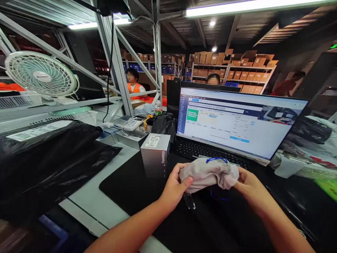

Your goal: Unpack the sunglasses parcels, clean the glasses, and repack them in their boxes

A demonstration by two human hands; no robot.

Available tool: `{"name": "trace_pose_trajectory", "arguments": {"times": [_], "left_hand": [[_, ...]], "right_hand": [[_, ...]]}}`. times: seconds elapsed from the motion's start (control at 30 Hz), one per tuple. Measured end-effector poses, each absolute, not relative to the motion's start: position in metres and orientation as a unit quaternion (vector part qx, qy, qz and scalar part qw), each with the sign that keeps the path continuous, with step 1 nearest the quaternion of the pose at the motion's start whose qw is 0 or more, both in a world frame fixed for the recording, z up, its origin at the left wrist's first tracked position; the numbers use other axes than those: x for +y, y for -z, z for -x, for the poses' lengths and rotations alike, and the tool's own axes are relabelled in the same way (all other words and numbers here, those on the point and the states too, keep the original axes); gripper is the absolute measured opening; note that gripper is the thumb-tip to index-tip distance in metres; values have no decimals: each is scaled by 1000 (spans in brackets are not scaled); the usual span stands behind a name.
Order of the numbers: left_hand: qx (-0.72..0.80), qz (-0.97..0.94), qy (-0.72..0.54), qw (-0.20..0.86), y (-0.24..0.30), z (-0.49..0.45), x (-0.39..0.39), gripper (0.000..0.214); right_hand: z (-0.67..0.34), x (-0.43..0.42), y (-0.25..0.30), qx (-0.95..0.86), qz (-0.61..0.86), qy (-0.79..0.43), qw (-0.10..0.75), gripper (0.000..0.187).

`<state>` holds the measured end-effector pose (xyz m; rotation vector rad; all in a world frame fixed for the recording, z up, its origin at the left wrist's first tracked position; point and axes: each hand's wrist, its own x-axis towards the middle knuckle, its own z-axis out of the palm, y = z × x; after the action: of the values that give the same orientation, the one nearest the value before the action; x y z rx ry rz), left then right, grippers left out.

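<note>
Between my two hands is a light grey drawstring pouch with a blue cord, held above the black desk mat. My left hand grips its left end, thumb on the near side. At the pouch's right end, my right hand has its fingers closed on the fabric, partly hidden by it. What the pouch contains, if anything, does not show. A small shiny dark object lies on the mat below my left hand. To the left of my hands stands a grey box with a white label on top.
A monitor and a black keyboard are behind the pouch. Black plastic packages cover the left side, below a fan. A person in an orange vest sits beyond the desk. Shelves of cartons line the back.
</note>
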<state>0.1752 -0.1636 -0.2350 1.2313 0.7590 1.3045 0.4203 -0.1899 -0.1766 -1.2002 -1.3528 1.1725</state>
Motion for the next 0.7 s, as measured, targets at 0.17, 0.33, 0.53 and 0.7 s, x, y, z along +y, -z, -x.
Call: {"name": "trace_pose_trajectory", "arguments": {"times": [0.17,0.33,0.53,0.7], "left_hand": [[333,-522,-539,571,234,-172,-162,62],[369,-510,-490,603,236,-172,-161,62],[366,-476,-511,615,229,-171,-161,58],[378,-481,-554,565,224,-163,-158,50]], "right_hand": [[-425,-183,184,-498,506,-540,452,40],[-426,-181,187,-465,527,-508,499,39],[-442,-187,176,-497,563,-429,501,41],[-467,-186,168,-437,592,-394,551,40]]}}
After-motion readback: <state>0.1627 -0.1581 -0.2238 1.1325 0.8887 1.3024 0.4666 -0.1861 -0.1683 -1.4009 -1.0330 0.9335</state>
